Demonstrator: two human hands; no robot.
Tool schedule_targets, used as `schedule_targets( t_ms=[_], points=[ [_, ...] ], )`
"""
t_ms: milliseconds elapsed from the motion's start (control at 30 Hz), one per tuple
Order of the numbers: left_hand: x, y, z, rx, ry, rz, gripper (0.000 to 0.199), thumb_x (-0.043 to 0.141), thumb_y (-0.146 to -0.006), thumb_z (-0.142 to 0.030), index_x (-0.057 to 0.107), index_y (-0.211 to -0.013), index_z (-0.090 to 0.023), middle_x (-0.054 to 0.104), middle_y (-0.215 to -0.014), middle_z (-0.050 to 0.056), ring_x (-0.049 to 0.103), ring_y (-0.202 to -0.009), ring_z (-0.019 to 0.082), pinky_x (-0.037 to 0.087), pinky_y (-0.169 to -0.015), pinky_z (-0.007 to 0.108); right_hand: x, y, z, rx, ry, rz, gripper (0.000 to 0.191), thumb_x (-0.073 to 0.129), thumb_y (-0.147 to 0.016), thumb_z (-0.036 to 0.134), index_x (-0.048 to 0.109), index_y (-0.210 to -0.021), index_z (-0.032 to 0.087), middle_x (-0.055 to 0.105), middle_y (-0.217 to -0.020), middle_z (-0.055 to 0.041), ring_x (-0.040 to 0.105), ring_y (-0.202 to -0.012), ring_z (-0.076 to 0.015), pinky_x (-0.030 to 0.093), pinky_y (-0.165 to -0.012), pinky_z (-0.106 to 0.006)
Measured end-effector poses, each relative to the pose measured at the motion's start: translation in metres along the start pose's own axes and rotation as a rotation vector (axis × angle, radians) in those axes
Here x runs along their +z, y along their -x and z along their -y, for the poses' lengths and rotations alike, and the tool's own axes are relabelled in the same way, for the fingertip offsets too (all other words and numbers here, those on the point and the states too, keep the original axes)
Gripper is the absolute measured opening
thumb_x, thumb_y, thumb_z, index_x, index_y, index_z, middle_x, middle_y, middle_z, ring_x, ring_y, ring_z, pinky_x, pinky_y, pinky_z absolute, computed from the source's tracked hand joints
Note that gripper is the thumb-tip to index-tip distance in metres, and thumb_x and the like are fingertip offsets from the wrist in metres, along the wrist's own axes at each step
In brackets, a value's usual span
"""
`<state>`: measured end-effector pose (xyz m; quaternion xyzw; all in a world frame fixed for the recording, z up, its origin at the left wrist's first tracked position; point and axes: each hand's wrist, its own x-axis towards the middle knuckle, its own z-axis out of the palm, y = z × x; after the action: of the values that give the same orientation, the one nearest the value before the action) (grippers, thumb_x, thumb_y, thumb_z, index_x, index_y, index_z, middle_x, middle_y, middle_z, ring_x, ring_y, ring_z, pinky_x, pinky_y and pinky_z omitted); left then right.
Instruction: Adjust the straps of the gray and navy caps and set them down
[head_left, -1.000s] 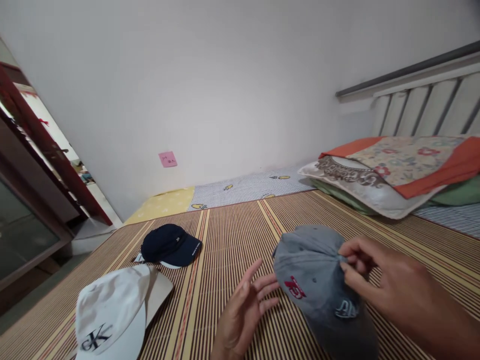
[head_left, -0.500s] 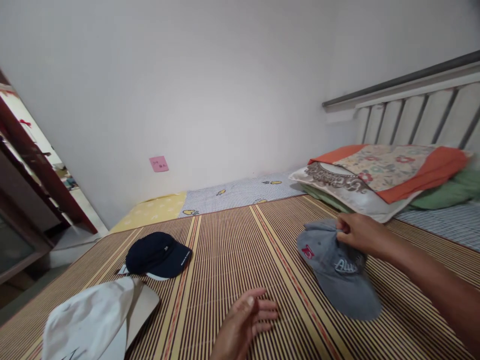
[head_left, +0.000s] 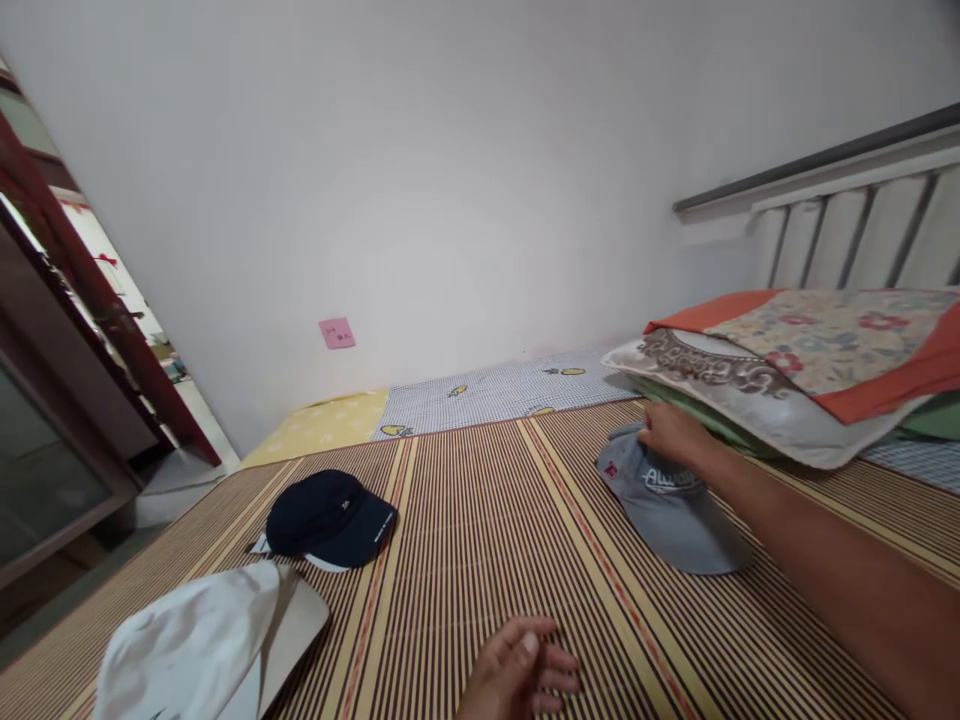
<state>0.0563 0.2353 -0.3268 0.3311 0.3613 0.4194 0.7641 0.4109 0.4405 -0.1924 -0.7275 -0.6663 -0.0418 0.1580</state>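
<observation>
A grey baseball cap (head_left: 667, 510) with white lettering and a small red patch is on the right part of the striped bamboo mat (head_left: 465, 520). My right hand (head_left: 671, 435) pinches the top of its crown, and the brim points toward me. My left hand (head_left: 521, 670) is over the mat at the lower middle, palm turned sideways, fingers apart and slightly curled, holding nothing. To the left lies a navy cap (head_left: 322, 515) with its brim to the right. Nearer to me is a white cap (head_left: 187, 640) with a beige brim, cut off by the lower edge.
Pillows with an orange-edged floral cover (head_left: 817, 340) are stacked at the right, below a white radiator (head_left: 855, 235) and a grey pipe. A white wall (head_left: 480, 200) with a pink note (head_left: 337, 333) runs behind the bed. A doorway opens at the far left.
My right hand has moved the grey cap slightly away from me, toward the pillows. My left hand stays open, slightly lower and further right in view. The view has shifted a little to the left.
</observation>
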Motion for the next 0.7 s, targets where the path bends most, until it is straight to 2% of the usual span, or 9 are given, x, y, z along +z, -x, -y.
schedule_targets(
  t_ms=[133, 267, 367, 467, 567, 633, 700],
  points=[
    [-0.007, -0.007, 0.009, 0.017, -0.009, 0.008, 0.046, 0.081, -0.080, -0.055, 0.076, -0.107, -0.017, 0.082, -0.096, 0.012, 0.076, -0.082, 0.019, 0.047, -0.068, 0.026, 0.023, 0.002, -0.003, 0.010, -0.043, -0.042, 0.021, 0.067, -0.100, 0.035, 0.069, -0.103, 0.015, 0.071, -0.106, -0.0062, 0.069, -0.098, -0.0221, 0.057, -0.088, -0.041],
    [-0.007, -0.008, 0.013, 0.039, -0.014, 0.020, 0.048, 0.083, -0.078, -0.055, 0.076, -0.106, -0.017, 0.082, -0.094, 0.012, 0.076, -0.080, 0.019, 0.047, -0.066, 0.026, 0.043, 0.006, -0.005, 0.029, -0.116, -0.056, 0.011, 0.071, -0.092, 0.020, 0.065, -0.084, 0.016, 0.070, -0.089, -0.0035, 0.066, -0.087, -0.0200, 0.053, -0.082, -0.037],
    [-0.003, -0.004, 0.008, 0.038, -0.015, 0.011, 0.047, 0.082, -0.079, -0.055, 0.076, -0.105, -0.017, 0.082, -0.094, 0.011, 0.076, -0.080, 0.019, 0.046, -0.067, 0.026, 0.050, 0.009, -0.010, 0.035, -0.197, -0.079, 0.021, 0.071, -0.083, 0.010, 0.058, -0.069, 0.019, 0.066, -0.079, -0.0042, 0.066, -0.083, -0.0224, 0.048, -0.076, -0.033],
    [0.000, 0.000, 0.002, 0.011, -0.011, -0.021, 0.046, 0.079, -0.082, -0.055, 0.076, -0.107, -0.016, 0.081, -0.096, 0.012, 0.075, -0.083, 0.019, 0.048, -0.071, 0.028, 0.049, 0.021, -0.023, 0.040, -0.292, -0.120, 0.025, 0.070, -0.076, 0.007, 0.054, -0.066, 0.023, 0.065, -0.077, -0.0055, 0.066, -0.084, -0.0262, 0.044, -0.073, -0.033],
    [0.002, -0.001, 0.003, 0.010, -0.026, -0.074, 0.052, 0.082, -0.076, -0.059, 0.075, -0.106, -0.016, 0.082, -0.094, 0.012, 0.075, -0.082, 0.020, 0.047, -0.069, 0.028, 0.047, 0.056, -0.044, 0.074, -0.395, -0.138, 0.021, 0.068, -0.074, 0.012, 0.054, -0.065, 0.025, 0.063, -0.068, -0.0036, 0.063, -0.071, -0.0259, 0.041, -0.067, -0.035],
    [0.004, -0.002, 0.004, 0.035, -0.038, -0.108, 0.060, 0.086, -0.068, -0.064, 0.076, -0.103, -0.016, 0.082, -0.090, 0.012, 0.075, -0.077, 0.021, 0.046, -0.065, 0.028, 0.049, 0.092, -0.058, 0.109, -0.475, -0.119, 0.026, 0.066, -0.075, 0.017, 0.051, -0.056, 0.027, 0.059, -0.056, -0.0039, 0.058, -0.059, -0.0260, 0.041, -0.061, -0.038],
    [0.007, -0.001, 0.004, 0.056, -0.048, -0.113, 0.062, 0.087, -0.065, -0.066, 0.076, -0.102, -0.016, 0.082, -0.089, 0.012, 0.075, -0.076, 0.020, 0.045, -0.065, 0.027, 0.056, 0.131, -0.068, 0.129, -0.568, -0.083, 0.033, 0.064, -0.077, 0.024, 0.050, -0.048, 0.029, 0.062, -0.054, -0.0057, 0.060, -0.058, -0.0268, 0.044, -0.058, -0.039]
  ],
)
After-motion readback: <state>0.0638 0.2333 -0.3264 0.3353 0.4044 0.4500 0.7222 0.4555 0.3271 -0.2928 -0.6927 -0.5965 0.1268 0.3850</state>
